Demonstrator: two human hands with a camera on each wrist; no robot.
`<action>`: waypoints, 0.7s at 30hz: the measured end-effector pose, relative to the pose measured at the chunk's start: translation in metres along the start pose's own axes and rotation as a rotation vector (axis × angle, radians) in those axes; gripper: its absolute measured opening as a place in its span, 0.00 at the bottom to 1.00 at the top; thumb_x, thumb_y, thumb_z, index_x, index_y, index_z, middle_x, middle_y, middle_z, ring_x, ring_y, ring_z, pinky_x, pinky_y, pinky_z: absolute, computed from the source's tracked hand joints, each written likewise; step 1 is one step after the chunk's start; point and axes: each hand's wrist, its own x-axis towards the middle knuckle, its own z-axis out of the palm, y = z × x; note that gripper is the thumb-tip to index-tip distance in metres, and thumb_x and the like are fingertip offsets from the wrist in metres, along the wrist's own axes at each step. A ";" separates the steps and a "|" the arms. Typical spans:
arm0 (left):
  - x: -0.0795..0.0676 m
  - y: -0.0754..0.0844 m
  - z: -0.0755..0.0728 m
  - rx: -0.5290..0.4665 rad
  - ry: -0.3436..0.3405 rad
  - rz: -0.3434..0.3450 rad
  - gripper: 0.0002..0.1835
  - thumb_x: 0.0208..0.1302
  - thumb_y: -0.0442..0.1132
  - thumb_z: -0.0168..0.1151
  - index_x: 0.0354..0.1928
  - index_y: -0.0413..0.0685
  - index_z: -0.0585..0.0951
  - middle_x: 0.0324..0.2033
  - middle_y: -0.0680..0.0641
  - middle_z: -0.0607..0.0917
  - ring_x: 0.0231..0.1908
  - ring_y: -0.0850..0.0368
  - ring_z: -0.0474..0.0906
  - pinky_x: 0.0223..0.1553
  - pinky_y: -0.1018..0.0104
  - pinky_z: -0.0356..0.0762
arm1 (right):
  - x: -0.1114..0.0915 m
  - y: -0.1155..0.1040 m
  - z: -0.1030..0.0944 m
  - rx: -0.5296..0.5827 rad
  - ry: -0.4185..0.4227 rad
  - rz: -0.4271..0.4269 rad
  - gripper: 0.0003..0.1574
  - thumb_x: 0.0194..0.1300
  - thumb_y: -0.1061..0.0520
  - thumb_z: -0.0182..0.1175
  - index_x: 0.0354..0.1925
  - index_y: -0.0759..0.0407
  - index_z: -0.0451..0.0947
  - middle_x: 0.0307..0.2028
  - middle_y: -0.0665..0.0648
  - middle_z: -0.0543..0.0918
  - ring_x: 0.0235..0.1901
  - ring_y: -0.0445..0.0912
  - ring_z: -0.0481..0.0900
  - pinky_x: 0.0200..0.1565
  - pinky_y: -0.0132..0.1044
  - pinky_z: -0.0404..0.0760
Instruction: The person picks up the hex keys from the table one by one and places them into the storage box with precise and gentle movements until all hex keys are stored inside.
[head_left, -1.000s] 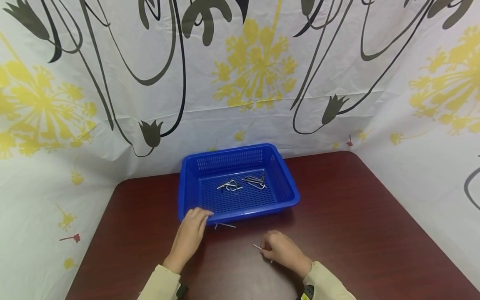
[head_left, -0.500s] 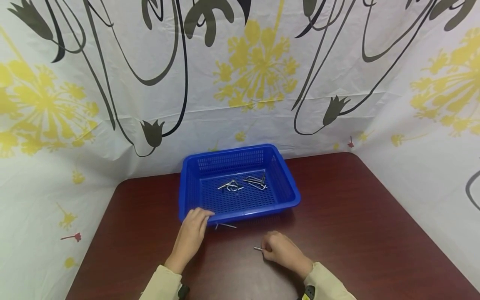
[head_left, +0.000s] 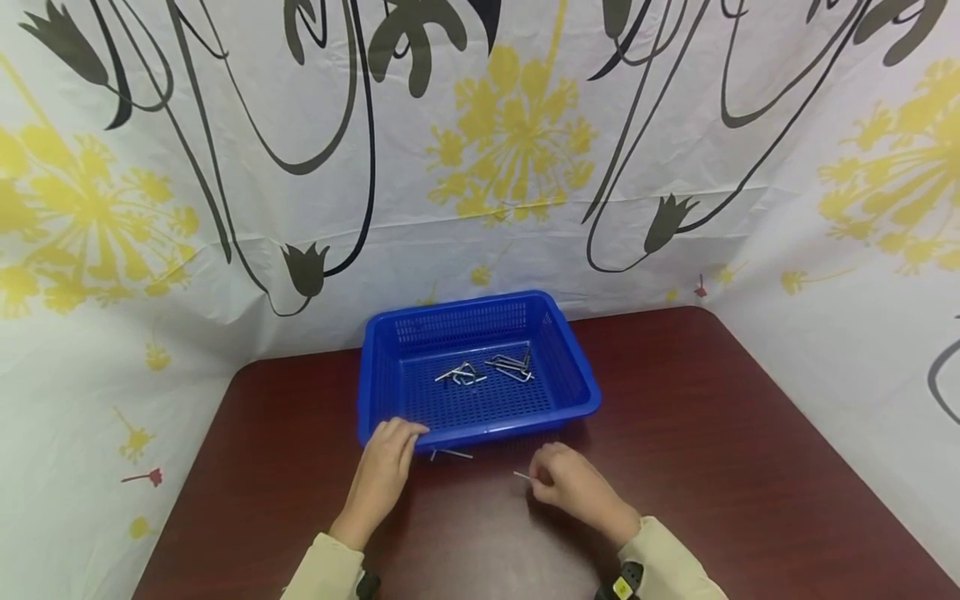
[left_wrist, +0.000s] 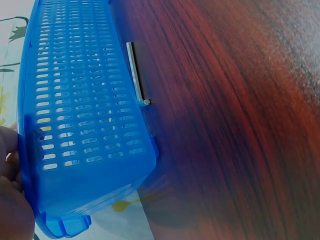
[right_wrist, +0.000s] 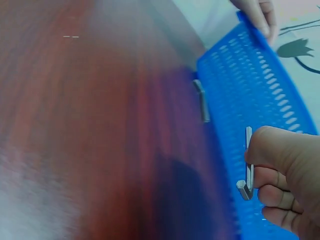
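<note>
My left hand (head_left: 378, 483) grips the near-left corner of a blue plastic basket (head_left: 495, 432), its fingers over the rim. An L-shaped hex key (right_wrist: 244, 190) is pinched between the thumb and fingers of my right hand (head_left: 576, 490). That hand is in front of the basket, close to its perforated side in the right wrist view. Another hex key (left_wrist: 134, 70) lies on the table along the foot of the basket's near wall. Inside the basket, several hex keys rest in two loose groups, one left (head_left: 463, 375) and one right (head_left: 512, 365).
The basket stands on a dark red-brown wooden table (head_left: 697, 433) near its back edge. Behind and beside the table hangs a white curtain (head_left: 405, 250) with yellow and grey flower prints.
My right hand has moved slightly forward and to the right, toward the basket, with the hex key in its fingers. My left hand has stayed on the rim.
</note>
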 end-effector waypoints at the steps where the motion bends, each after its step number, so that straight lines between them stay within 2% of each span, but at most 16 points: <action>1: 0.000 0.000 0.000 0.000 -0.002 -0.003 0.08 0.62 0.29 0.57 0.38 0.48 0.82 0.35 0.51 0.81 0.37 0.54 0.74 0.40 0.60 0.74 | 0.001 0.001 -0.003 -0.010 0.014 -0.006 0.10 0.41 0.63 0.65 0.22 0.52 0.74 0.20 0.43 0.68 0.24 0.36 0.65 0.26 0.28 0.68; 8: -0.002 0.000 0.001 0.002 -0.014 -0.018 0.08 0.63 0.29 0.57 0.39 0.48 0.82 0.35 0.50 0.81 0.38 0.54 0.74 0.40 0.60 0.74 | 0.009 -0.001 -0.026 -0.036 0.099 -0.040 0.10 0.42 0.64 0.65 0.23 0.53 0.74 0.22 0.44 0.71 0.26 0.38 0.68 0.28 0.29 0.71; 17: -0.002 -0.002 0.002 -0.009 0.030 0.040 0.07 0.64 0.30 0.55 0.38 0.47 0.82 0.34 0.49 0.82 0.36 0.54 0.74 0.38 0.60 0.73 | 0.025 -0.004 -0.055 -0.061 0.179 -0.068 0.10 0.42 0.65 0.65 0.23 0.55 0.74 0.21 0.45 0.69 0.25 0.38 0.66 0.26 0.29 0.69; 21: -0.002 -0.002 0.002 -0.007 0.023 0.029 0.08 0.64 0.30 0.55 0.38 0.47 0.82 0.34 0.50 0.81 0.36 0.54 0.74 0.38 0.61 0.74 | 0.032 -0.001 -0.061 -0.074 0.186 -0.073 0.10 0.42 0.65 0.66 0.23 0.55 0.74 0.21 0.45 0.69 0.25 0.38 0.66 0.26 0.29 0.69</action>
